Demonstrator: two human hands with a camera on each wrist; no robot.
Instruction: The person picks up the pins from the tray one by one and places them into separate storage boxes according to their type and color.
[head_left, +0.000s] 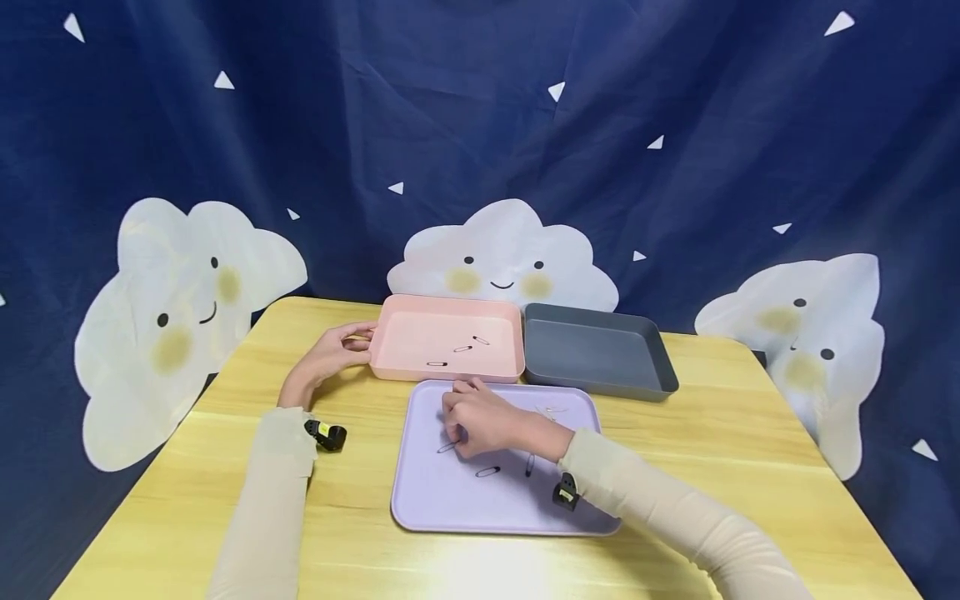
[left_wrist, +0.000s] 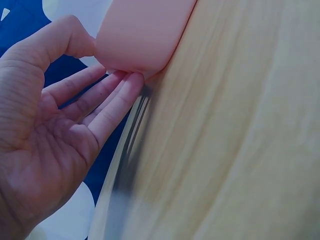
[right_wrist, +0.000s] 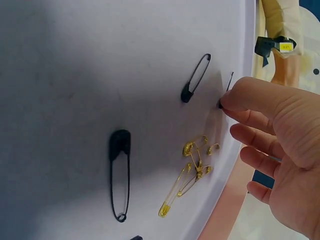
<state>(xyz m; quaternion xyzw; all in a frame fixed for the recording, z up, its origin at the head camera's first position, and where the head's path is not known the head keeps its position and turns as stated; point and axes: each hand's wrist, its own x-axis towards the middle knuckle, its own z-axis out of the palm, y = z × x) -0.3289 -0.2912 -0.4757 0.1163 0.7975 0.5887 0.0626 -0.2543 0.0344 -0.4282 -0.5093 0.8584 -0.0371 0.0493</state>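
At the far edge of the pale wooden worktop (head_left: 345, 517), a pink tray (head_left: 412, 327) stands just beside a dark grey tray (head_left: 596, 346) on its right. The person's left hand (head_left: 330, 352) is at the pink tray's left edge, its fingers loosely extended and touching the outside of the wall, not clenched. Nearer the front edge of the worktop lies a lilac tray (head_left: 450, 504), over which the right hand (head_left: 482, 418) reaches. Its thumb and index finger pinch a black safety pin (head_left: 447, 447) toward the lilac tray's left edge, while the other fingers are bent. Two more black pins (head_left: 487, 472) lie apart on the lilac tray, one around its middle and one further right. A small cluster of gold safety pins (right_wrist: 199, 174) sits toward the far right corner, some overlapping. Inside the pink tray are three dark pins (head_left: 462, 349), one close to the near edge and two right of centre. A dark blue curtain (head_left: 480, 108) with clouds hangs behind.
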